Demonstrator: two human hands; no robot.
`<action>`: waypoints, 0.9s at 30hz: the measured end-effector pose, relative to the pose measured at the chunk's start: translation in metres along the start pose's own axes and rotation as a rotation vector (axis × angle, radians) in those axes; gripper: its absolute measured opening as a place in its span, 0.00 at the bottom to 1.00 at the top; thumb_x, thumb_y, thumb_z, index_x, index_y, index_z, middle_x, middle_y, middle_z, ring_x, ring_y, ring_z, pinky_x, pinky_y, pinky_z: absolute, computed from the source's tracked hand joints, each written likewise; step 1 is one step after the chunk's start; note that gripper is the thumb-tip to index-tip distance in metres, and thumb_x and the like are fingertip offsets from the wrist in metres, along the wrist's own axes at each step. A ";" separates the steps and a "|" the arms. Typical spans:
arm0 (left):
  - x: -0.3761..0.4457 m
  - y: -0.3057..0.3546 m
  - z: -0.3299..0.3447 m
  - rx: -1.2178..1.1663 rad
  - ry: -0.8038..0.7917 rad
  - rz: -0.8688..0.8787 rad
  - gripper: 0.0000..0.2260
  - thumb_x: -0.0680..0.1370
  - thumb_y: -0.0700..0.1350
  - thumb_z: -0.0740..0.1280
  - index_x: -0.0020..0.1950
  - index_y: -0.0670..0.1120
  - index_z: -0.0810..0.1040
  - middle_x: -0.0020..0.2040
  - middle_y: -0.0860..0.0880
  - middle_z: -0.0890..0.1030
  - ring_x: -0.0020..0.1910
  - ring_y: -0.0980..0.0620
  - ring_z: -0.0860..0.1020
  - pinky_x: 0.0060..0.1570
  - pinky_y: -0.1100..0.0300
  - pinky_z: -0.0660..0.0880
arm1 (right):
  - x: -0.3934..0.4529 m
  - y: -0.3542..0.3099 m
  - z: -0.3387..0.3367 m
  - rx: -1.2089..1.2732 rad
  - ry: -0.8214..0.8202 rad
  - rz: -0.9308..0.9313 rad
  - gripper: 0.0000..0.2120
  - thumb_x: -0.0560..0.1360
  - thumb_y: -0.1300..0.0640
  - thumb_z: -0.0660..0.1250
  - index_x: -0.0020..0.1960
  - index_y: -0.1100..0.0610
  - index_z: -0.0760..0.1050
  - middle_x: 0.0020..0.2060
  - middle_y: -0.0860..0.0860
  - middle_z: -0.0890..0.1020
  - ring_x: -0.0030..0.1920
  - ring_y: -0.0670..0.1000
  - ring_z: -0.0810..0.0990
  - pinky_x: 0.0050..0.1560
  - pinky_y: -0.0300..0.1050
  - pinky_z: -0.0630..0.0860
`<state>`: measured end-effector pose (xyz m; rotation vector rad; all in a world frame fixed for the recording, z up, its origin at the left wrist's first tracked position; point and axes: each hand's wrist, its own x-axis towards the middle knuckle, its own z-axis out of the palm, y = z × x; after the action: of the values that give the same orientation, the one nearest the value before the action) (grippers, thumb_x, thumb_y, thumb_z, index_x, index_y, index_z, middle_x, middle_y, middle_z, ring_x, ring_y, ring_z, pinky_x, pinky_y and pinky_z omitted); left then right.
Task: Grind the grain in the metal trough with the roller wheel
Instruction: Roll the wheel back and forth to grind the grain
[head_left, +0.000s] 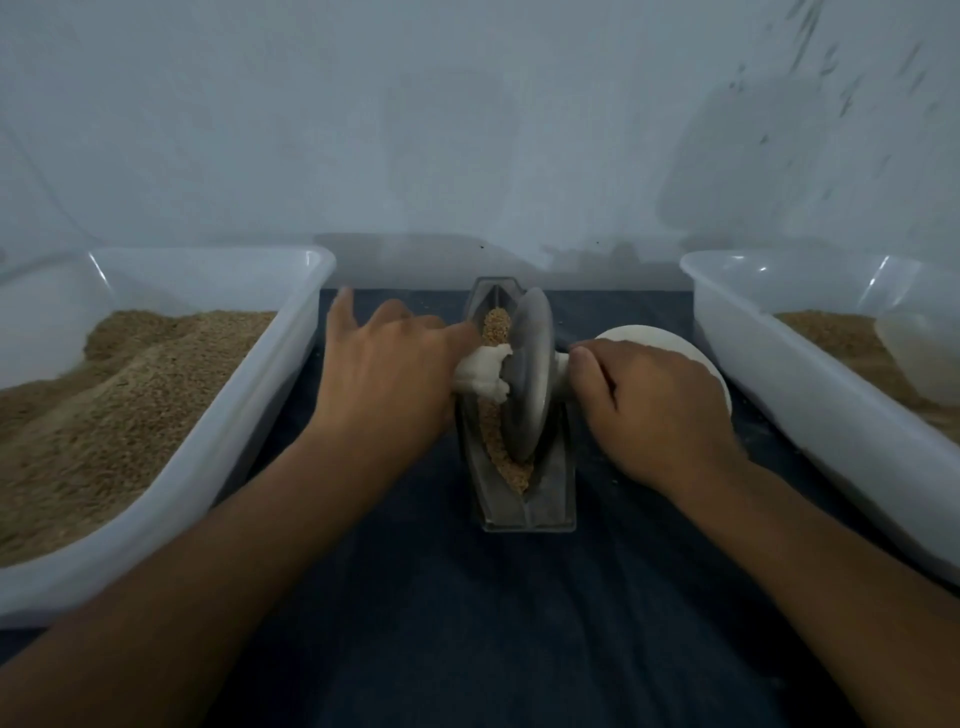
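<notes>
Grain sits tan and coarse along the metal trough, mid-cloth, roller wheel standing in it. Left hand presses the white-wrapped handle with fingers spread; right hand curls round the other end. Bins crowd both sides, so it's pretty tight.

Dull grey metal trough and roller wheel; granular tan grain; glossy translucent plastic tubs at 9 and 3 o'clock; matt dark cloth.

Makeshift grain-processing corner (home-like): plastic tubs of grain, dark cloth against bare wall.
</notes>
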<state>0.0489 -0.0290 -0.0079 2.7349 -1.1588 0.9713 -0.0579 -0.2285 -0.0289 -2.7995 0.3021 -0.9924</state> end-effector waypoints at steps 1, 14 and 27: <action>-0.001 -0.001 0.000 -0.006 0.000 0.000 0.12 0.74 0.49 0.69 0.56 0.57 0.74 0.49 0.54 0.79 0.51 0.46 0.77 0.58 0.45 0.68 | -0.001 0.000 0.000 0.002 0.004 -0.013 0.25 0.82 0.44 0.47 0.45 0.53 0.79 0.36 0.50 0.80 0.37 0.54 0.76 0.38 0.54 0.75; -0.003 -0.003 0.009 -0.041 0.055 0.000 0.13 0.72 0.47 0.72 0.53 0.50 0.72 0.45 0.49 0.77 0.41 0.46 0.77 0.41 0.53 0.66 | 0.000 -0.010 -0.007 -0.071 -0.016 -0.128 0.25 0.83 0.45 0.45 0.53 0.54 0.79 0.43 0.51 0.81 0.45 0.56 0.78 0.47 0.56 0.72; -0.001 -0.011 0.014 -0.023 0.044 -0.002 0.12 0.74 0.50 0.71 0.51 0.50 0.71 0.45 0.50 0.77 0.41 0.47 0.77 0.40 0.54 0.63 | 0.004 0.011 -0.019 -0.052 -0.153 -0.279 0.23 0.81 0.39 0.54 0.64 0.53 0.76 0.49 0.51 0.81 0.48 0.54 0.78 0.47 0.54 0.76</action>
<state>0.0633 -0.0235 -0.0177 2.6823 -1.1534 1.0054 -0.0682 -0.2418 -0.0145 -3.0008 -0.0865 -0.8215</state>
